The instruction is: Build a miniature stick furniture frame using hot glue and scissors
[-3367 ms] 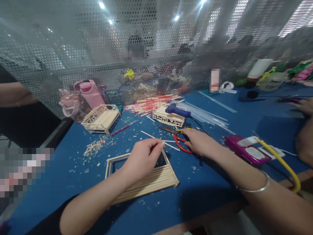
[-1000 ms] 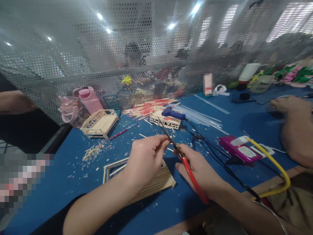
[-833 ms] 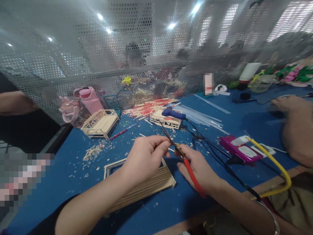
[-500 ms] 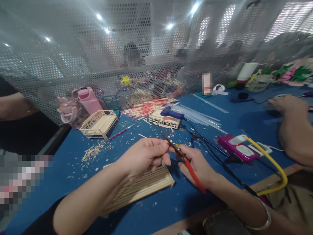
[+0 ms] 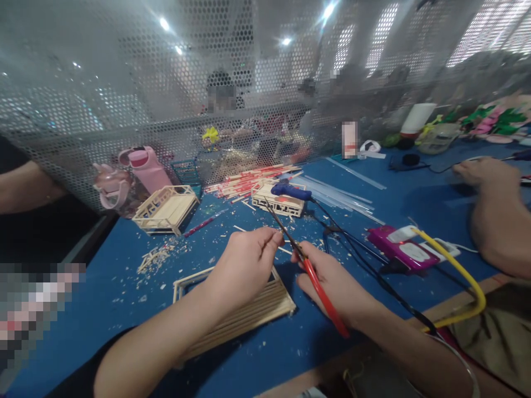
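Observation:
My left hand (image 5: pixel 248 262) is closed in a pinch over a flat frame of thin wooden sticks (image 5: pixel 267 309); whatever lies between its fingertips is too small to make out. Red-handled scissors (image 5: pixel 319 287) are gripped in my right hand (image 5: pixel 336 282), their long dark blades pointing up and left past my left fingertips. The forearm hides part of the stick frame, which lies on the blue table (image 5: pixel 136 326). Beyond my hands, a blue glue gun (image 5: pixel 293 190) rests on a small wooden stick model (image 5: pixel 286 207).
Another wooden model (image 5: pixel 166 213) stands at left by a pink bottle (image 5: pixel 147 168). Red-and-wood sticks (image 5: pixel 249 179), clear glue sticks (image 5: pixel 338 193) and scraps lie around. At right are a purple power strip (image 5: pixel 398 249), a yellow cable (image 5: pixel 473 271) and another person's hand (image 5: pixel 489 174).
My left hand has turned, its back now more toward me, and drawn slightly left. The far left corner of the stick frame has come into sight. The scissors have shifted only slightly.

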`<state>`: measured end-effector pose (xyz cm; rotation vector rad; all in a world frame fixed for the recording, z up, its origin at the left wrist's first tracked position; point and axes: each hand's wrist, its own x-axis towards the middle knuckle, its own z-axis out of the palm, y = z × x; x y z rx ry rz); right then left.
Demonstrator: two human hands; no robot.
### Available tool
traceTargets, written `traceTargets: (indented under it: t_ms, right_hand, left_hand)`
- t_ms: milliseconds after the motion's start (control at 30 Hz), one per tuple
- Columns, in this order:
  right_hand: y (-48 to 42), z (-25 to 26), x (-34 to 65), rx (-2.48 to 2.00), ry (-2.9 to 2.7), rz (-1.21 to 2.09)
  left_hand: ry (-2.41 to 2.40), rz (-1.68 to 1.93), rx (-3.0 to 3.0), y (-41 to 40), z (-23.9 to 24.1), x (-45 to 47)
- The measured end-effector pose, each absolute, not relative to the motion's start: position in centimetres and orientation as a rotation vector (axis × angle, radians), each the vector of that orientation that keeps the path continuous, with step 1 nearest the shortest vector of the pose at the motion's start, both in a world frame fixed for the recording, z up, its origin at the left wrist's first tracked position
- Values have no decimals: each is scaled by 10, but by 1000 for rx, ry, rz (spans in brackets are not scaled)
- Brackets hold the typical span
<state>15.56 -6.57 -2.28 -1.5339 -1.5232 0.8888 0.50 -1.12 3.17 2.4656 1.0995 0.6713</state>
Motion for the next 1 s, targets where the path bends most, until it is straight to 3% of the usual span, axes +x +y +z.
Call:
traceTargets:
  t_ms: [300,433,600,700,1000]
  right_hand:
    - [-58,-36,160,-1391,-1583,791]
    - [-48,-34,180,-1663,-1676,755]
    - [-19,-24,201,-2262,-1943,296]
    - [2,-26,200,-2329,-2027,239]
    - [21,-22,191,-2457,-2154,12]
  left_hand:
    - [918,530,2554,-19,24,10]
    - [1056,438,2590,-13,24,2]
    - [1200,283,2723,1,26,-19]
    - [1187,198,2773,5,22,-26]
    - [1220,412,2514,7,8,-43]
